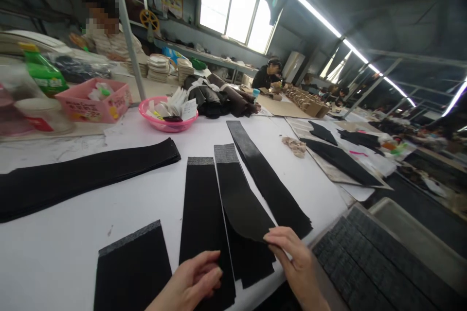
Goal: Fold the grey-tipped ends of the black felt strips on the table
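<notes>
Between thumb and fingers, my right hand (pixel 294 260) pinches the near end of a black strip of sheet material (pixel 242 194), lifting and bending it above the stack beneath. The far end of that stack shows overlapped greyish edges. My left hand (pixel 195 279) is closed, fingers curled against the thumb, with nothing visible in it. It hovers at or over the neighbouring black strip stack (pixel 202 204); contact cannot be made out. Another stack of long black strips (pixel 270 180) lies just right. A wide black piece with a grey edge (pixel 131 267) is at lower left.
More long black strips (pixel 83 172) lie at left. Behind are a pink basin (pixel 168 124), a pink box (pixel 93 102) and a dark material pile (pixel 219 95). A crumpled beige cloth (pixel 294 146) is right; a tray of dark pieces (pixel 375 262) lies lower right. Co-workers sit beyond.
</notes>
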Tool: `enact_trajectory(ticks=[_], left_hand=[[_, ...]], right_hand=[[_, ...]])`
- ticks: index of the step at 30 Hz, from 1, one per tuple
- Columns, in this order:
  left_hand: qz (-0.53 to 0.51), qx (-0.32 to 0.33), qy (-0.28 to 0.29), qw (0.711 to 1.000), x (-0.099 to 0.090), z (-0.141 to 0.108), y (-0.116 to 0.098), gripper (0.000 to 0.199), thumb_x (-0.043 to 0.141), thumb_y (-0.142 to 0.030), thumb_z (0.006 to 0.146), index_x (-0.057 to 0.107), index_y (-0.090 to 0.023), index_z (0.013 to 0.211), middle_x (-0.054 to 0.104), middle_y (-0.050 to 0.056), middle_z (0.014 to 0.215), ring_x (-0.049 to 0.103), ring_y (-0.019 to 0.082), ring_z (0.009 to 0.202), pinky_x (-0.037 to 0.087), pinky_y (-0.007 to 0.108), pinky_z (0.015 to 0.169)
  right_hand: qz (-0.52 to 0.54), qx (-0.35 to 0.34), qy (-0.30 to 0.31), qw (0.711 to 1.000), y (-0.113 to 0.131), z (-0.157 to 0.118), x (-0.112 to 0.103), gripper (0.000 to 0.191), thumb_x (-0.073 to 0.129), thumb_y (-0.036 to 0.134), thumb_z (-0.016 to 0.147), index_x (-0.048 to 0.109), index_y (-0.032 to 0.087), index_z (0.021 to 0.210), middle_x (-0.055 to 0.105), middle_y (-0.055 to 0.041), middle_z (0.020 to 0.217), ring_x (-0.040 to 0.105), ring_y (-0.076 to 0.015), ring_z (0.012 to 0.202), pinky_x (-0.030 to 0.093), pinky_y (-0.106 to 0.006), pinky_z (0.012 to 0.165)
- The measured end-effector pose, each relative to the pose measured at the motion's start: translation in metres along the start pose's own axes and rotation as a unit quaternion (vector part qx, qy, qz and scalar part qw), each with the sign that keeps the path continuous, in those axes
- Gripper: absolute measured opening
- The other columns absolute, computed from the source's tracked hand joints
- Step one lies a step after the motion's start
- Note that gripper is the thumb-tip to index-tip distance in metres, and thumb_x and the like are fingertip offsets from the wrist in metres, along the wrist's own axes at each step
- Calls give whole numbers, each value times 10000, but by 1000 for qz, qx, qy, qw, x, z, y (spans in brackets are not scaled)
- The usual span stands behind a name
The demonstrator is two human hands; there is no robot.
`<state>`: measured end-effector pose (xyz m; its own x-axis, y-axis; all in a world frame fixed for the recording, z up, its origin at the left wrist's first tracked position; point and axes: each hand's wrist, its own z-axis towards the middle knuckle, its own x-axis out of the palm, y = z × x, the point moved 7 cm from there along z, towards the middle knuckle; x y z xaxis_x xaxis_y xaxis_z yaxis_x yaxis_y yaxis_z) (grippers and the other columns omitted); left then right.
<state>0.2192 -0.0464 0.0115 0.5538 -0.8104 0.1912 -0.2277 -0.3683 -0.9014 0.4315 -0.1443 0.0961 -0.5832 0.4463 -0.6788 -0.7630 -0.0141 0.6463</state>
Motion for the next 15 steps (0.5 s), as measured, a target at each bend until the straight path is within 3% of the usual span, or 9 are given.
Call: enact_trajectory(ticks=[3,7,9,11,13,15], left_hand=[[-228,-60,19,972,29,34,-15,678,519,-682,783,584,-118,1154,678,149,1022,674,239,884,533,367,801],[-330,-44,16,943,41,71,-13,519,763,-477,675,644,-85,993,700,149,927,669,221,782,525,331,718],[-350,-11,14,937,39,79,-10,474,833,-334,601,660,-77,960,710,136,866,668,229,749,516,331,714],[-376,4,21,926,36,80,-6,417,831,-271,596,674,-80,932,712,118,820,670,229,726,511,344,754],[-388,-10,29,921,35,78,-3,332,804,-241,633,678,-95,903,706,92,759,659,201,647,514,332,731],[-386,-40,31,921,35,74,-1,253,774,-239,684,670,-119,882,688,57,684,628,158,549,511,291,647]], right_hand=[[-38,-82,35,995,17,-1,12,237,564,182,900,669,341,1041,663,-27,995,577,-247,1036,460,-437,940],[-54,-149,64,985,5,-8,28,284,609,237,869,651,413,1087,668,-1,1042,589,-263,1062,452,-468,979],[-52,-117,31,991,-20,-12,27,305,589,326,876,616,410,1169,600,-20,1220,540,-292,1159,462,-466,979],[-47,-31,-34,998,-54,-12,22,433,531,379,898,495,356,1329,504,-62,1349,505,-306,1210,495,-445,948],[-54,43,-77,995,-78,-8,20,518,488,350,914,374,306,1417,544,-92,1302,563,-288,1148,541,-415,884],[-92,50,-69,992,-80,5,26,484,479,286,907,420,293,1387,585,-86,1247,577,-281,1131,539,-421,890]])
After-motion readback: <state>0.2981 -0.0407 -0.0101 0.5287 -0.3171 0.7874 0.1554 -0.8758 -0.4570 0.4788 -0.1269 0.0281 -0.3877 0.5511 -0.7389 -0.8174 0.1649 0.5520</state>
